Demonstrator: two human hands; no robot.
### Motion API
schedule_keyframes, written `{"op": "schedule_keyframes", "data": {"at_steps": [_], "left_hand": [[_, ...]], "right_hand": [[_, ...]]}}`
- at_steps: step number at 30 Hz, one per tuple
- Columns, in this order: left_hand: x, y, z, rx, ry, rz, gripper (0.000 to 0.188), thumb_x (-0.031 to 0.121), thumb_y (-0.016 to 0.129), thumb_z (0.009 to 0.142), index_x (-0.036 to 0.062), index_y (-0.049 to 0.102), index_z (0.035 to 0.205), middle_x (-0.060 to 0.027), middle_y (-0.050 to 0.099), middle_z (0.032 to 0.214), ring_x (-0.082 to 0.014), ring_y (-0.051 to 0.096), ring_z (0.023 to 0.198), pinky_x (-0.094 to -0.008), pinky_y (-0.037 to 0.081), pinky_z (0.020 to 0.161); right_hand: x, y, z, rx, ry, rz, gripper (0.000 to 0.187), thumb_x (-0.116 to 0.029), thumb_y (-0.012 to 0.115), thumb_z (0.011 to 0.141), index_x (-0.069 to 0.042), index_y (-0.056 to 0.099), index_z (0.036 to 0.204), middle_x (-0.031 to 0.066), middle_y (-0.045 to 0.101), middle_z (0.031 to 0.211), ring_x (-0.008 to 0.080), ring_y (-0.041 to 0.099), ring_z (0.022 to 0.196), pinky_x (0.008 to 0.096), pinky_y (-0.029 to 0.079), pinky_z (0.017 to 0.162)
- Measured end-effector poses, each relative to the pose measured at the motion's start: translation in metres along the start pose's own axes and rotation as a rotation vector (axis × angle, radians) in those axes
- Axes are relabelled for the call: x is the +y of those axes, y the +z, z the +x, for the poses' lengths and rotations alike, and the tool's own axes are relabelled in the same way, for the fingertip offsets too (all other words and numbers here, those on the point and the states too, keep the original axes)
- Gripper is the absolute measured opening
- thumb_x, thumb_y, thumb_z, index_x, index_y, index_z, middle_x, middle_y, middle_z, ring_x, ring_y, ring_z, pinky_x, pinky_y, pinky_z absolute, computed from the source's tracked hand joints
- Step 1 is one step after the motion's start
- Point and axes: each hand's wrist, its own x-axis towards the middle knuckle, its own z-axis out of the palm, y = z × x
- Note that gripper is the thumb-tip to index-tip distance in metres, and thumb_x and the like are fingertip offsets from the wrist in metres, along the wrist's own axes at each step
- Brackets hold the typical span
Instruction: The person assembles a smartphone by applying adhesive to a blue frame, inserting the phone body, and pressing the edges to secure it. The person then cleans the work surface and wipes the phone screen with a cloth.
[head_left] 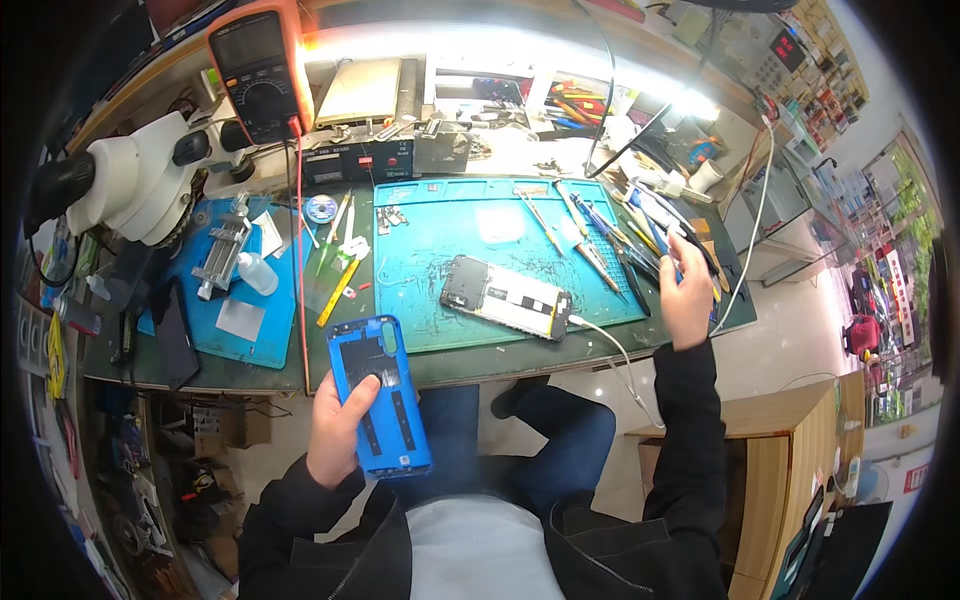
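My left hand (pixel 340 425) grips a blue phone back cover (pixel 408 385) in front of the bench edge, thumb pressed on its inner side. Dark strips and a camera cutout show on that side. Over at the right end of the bench, my right hand (pixel 686 300) has its fingers curled in among a cluster of pens, tweezers and screwdrivers (pixel 640 235); what they hold, if anything, is hidden. An opened phone (pixel 505 298) lies on the teal work mat (pixel 430 240), its battery exposed. A white cable (pixel 622 350) plugs into its right end.
A microscope (pixel 140 180) and an orange multimeter (pixel 258 75) stand at the left. A metal clamp fixture (pixel 222 250) and a clear bottle (pixel 257 273) sit on a second blue mat (pixel 275 335). A wooden cabinet (pixel 780 430) is at lower right.
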Motion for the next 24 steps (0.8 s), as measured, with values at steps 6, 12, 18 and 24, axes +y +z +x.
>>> {"op": "schedule_keyframes", "data": {"at_steps": [6, 12, 18, 24], "left_hand": [[-0.028, 0.046, 0.029, -0.101, 0.057, -0.001, 0.045, 0.008, 0.050, 0.103, 0.0003, 0.041, 0.146, -0.0137, 0.059, 0.132, -0.0210, 0.062, 0.118, -0.0388, 0.051, 0.102], [-0.042, 0.081, 0.038, -0.257, 0.158, 0.059, 0.045, 0.011, 0.058, 0.105, -0.0021, 0.043, 0.145, -0.0094, 0.059, 0.134, -0.0132, 0.058, 0.120, -0.0317, 0.046, 0.104], [-0.041, 0.083, 0.038, -0.275, 0.211, 0.143, 0.047, 0.014, 0.066, 0.103, -0.0029, 0.048, 0.144, -0.0084, 0.065, 0.129, -0.0109, 0.063, 0.112, -0.0287, 0.051, 0.098], [-0.043, 0.086, 0.039, -0.254, 0.013, 0.034, 0.036, 0.013, 0.067, 0.102, -0.0002, 0.058, 0.134, -0.0037, 0.071, 0.117, -0.0078, 0.066, 0.102, -0.0270, 0.054, 0.083]], "right_hand": [[-0.119, -0.006, -0.090, -0.770, 0.226, 0.801, 0.040, -0.012, 0.063, 0.102, 0.001, 0.057, 0.139, 0.0111, 0.075, 0.105, 0.0169, 0.073, 0.094, 0.0307, 0.057, 0.080], [-0.127, 0.002, -0.139, -0.853, 0.584, 1.078, 0.039, -0.016, 0.057, 0.107, 0.005, 0.053, 0.140, 0.0084, 0.074, 0.101, 0.0133, 0.073, 0.079, 0.0234, 0.056, 0.068], [-0.116, -0.013, -0.148, -0.841, 0.601, 1.091, 0.036, -0.015, 0.057, 0.107, 0.004, 0.057, 0.137, 0.0087, 0.074, 0.106, 0.0135, 0.072, 0.082, 0.0242, 0.056, 0.072], [-0.098, -0.010, -0.155, -0.852, 0.501, 1.411, 0.060, -0.036, 0.058, 0.107, 0.003, 0.044, 0.150, 0.0144, 0.060, 0.138, 0.0202, 0.062, 0.123, 0.0364, 0.053, 0.098]]}}
